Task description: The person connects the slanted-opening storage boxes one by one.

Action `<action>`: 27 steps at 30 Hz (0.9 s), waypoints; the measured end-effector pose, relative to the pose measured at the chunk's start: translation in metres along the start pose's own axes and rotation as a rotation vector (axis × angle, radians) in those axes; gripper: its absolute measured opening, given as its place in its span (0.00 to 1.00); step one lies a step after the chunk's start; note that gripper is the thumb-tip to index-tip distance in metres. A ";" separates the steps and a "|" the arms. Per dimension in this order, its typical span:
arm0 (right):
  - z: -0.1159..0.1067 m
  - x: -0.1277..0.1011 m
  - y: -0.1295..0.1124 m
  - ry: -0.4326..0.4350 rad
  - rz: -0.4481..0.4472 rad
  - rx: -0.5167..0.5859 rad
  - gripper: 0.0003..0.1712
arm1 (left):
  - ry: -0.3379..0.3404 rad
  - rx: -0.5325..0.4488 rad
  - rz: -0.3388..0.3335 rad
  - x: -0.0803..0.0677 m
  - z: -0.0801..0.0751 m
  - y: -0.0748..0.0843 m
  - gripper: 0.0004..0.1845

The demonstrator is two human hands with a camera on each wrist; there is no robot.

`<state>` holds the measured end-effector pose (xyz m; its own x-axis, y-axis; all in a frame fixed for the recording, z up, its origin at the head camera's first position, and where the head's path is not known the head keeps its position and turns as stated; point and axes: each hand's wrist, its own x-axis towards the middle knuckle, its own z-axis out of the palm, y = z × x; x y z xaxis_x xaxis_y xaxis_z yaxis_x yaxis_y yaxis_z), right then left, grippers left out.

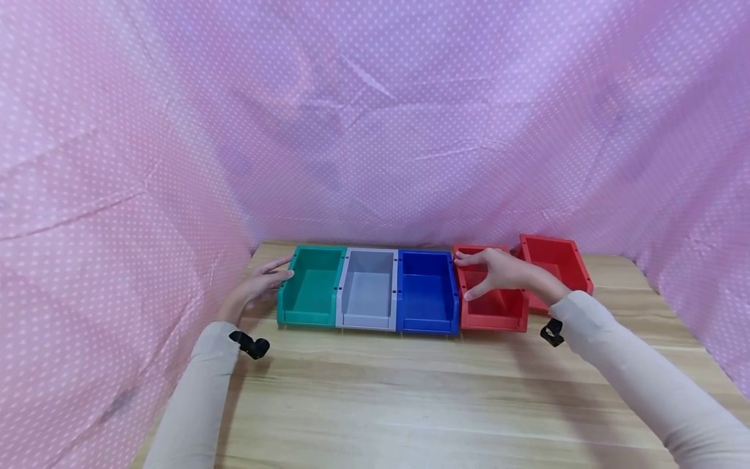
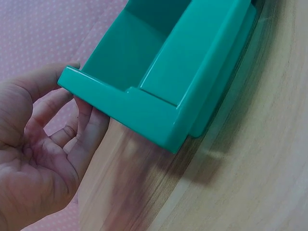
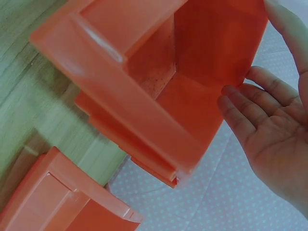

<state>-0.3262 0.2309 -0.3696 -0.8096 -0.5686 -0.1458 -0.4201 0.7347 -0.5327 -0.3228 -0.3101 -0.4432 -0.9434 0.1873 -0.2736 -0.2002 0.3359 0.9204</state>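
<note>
At the left end of a row of plastic bins, my left hand (image 1: 256,286) touches the side of the green bin (image 1: 310,316). In the left wrist view the thumb lies at the rim of the green bin (image 2: 139,115), and the fingers rest against its outer wall. My right hand (image 1: 498,268) reaches across a red bin (image 1: 495,322), thumb and fingers spread at its left edge beside the blue bin (image 1: 428,293). Nearly straight fingertips (image 3: 228,103) meet the edge of the red bin (image 3: 211,57) in the right wrist view.
Between the green and blue bins sits a grey bin (image 1: 369,299). Another red bin (image 1: 562,260) stands slightly askew at the right end, set further back. The wooden table (image 1: 398,391) extends toward me, and pink dotted cloth (image 1: 375,143) hangs around its back and sides.
</note>
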 end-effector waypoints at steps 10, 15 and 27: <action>0.005 0.005 0.003 -0.003 -0.016 0.019 0.50 | -0.010 0.033 -0.009 -0.001 -0.003 0.001 0.40; 0.007 0.006 0.003 -0.007 -0.016 0.018 0.50 | -0.017 0.019 -0.011 -0.001 -0.004 -0.001 0.40; 0.017 0.009 0.004 -0.029 -0.002 0.005 0.50 | 0.009 0.029 -0.012 -0.002 0.002 0.000 0.39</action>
<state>-0.3280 0.2223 -0.3873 -0.7963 -0.5809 -0.1688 -0.4199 0.7316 -0.5372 -0.3206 -0.3090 -0.4428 -0.9433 0.1750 -0.2819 -0.2038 0.3650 0.9084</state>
